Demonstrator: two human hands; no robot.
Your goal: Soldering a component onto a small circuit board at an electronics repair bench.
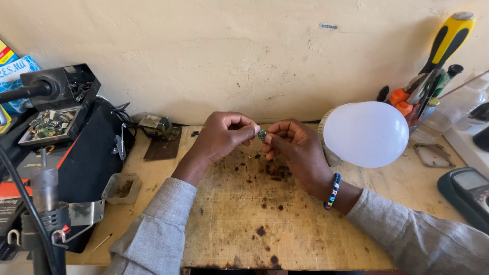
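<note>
Disc [262, 134]: small round part, dark with a greenish tint, pinched between both our hands above the far half of the board [285, 224]. Looks roughly round, so no long axis we can make out; face seems turned toward the camera, but it's too small to tell detail.

Head view:
- Left hand [224, 136]: fingers curled in, thumb and forefinger tips closed on the disc's left edge.
- Right hand [295, 147]: fingers curled, thumb and forefinger tips closed on the disc's right edge. Beaded band [333, 191] on that wrist, blue, black and white.
- Both sleeves grey, forearms coming in from the bottom corners and meeting at the disc.
- Board is bare wood with dark burn spots, thickest just under the hands.
- Bulb [365, 134], white, lying on its side just right of the right hand, not touching it as far as we can see.
- Tool cup [425, 104] behind the bulb against the wall, with a yellow-and-black screwdriver [448, 38] sticking up, tilted right.
- Meter [466, 193] at the right edge, partly cut off.
- Left side: small tray [122, 188] on the bench, iron stand [48, 109] with scrap boards in its tray, a metal bracket part [159, 126] by the wall.
</note>
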